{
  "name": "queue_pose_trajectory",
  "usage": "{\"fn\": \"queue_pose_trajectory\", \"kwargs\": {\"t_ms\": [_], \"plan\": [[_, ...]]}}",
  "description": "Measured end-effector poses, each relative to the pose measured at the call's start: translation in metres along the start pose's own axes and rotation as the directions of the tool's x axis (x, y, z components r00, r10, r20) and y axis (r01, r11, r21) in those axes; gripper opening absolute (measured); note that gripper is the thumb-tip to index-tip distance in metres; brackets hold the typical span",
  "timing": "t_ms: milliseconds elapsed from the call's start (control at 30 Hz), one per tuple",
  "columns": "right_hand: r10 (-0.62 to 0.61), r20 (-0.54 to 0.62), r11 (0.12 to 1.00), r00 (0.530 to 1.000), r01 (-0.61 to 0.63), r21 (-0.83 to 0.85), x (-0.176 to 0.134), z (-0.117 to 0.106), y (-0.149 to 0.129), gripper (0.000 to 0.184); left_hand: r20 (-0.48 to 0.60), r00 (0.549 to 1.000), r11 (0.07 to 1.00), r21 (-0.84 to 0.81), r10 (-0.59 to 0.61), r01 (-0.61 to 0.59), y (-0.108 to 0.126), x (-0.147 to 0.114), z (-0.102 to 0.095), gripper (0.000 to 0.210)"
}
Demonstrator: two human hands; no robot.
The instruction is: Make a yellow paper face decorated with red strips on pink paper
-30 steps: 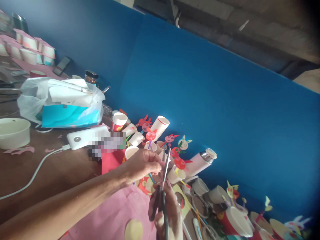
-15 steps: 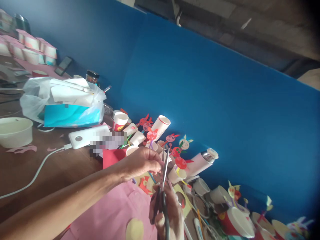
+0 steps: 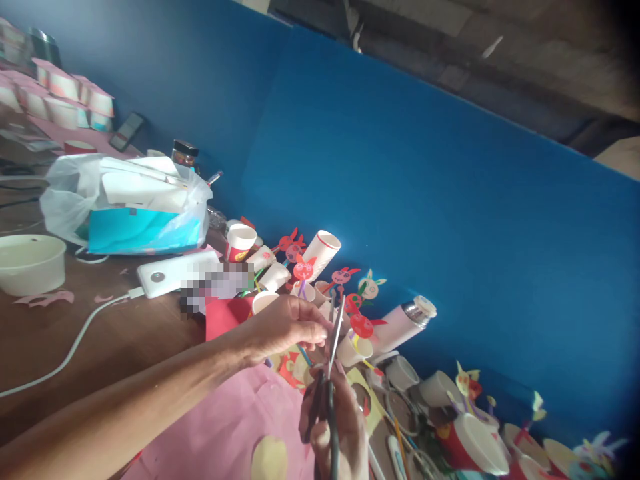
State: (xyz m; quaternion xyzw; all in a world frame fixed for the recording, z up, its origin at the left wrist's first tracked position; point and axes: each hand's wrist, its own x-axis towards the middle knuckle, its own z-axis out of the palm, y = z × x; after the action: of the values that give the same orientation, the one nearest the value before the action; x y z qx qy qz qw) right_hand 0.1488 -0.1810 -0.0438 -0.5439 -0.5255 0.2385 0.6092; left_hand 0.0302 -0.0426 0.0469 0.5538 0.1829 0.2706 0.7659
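Observation:
My right hand (image 3: 340,417) grips black-handled scissors (image 3: 336,340), with the blades pointing up and a narrow gap between their tips. Just left of the blades, my left hand (image 3: 300,327) is closed in a pinch. What sits between its fingertips is too small and hidden to name. Beneath my forearm lies pink paper (image 3: 235,420), with a pale yellow paper circle (image 3: 269,459) on it. Red and yellow paper scraps (image 3: 295,368) are partly covered by my hands. Behind them, red paper animal heads (image 3: 361,325) on sticks stand in paper cups (image 3: 355,348).
A white power bank (image 3: 177,272) with a cable lies left of my hands. Further left are a stuffed plastic bag (image 3: 70,193) and a white bowl (image 3: 33,267). A pink thermos (image 3: 403,327) leans near the blue partition (image 3: 425,200). Decorated cups (image 3: 473,443) stand at right.
Both hands and the scissors have shifted slightly to the right. The left hand keeps its pinch and the right hand its grip; the surrounding things stay put.

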Motion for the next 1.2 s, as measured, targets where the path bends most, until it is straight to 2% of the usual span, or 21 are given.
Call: {"fn": "queue_pose_trajectory", "kwargs": {"t_ms": [133,267,500,800,1200], "plan": [[-0.003,-0.002,1.000,1.000,0.003,-0.010,-0.001,0.002,0.001,0.062,-0.038,0.999,1.000,-0.014,0.010,-0.011,0.000,0.000,0.003,0.013],[-0.016,0.009,0.997,1.000,0.017,-0.076,-0.002,0.006,0.001,0.059,-0.067,0.998,0.999,0.045,-0.008,0.011,0.002,-0.001,0.001,0.011],[-0.024,0.019,0.998,1.000,0.025,-0.054,0.000,0.012,0.001,0.060,-0.027,1.000,0.986,0.169,-0.009,0.014,0.005,-0.002,-0.007,0.013],[-0.029,-0.022,0.991,0.999,0.026,-0.132,-0.002,0.006,0.004,0.056,-0.022,0.999,0.991,0.121,-0.049,0.051,0.010,-0.001,-0.006,0.012],[0.008,0.021,0.994,1.000,-0.006,-0.106,-0.002,0.006,0.002,0.061,0.053,0.998,0.989,0.148,-0.026,0.018,0.009,-0.002,-0.013,0.011]]}}
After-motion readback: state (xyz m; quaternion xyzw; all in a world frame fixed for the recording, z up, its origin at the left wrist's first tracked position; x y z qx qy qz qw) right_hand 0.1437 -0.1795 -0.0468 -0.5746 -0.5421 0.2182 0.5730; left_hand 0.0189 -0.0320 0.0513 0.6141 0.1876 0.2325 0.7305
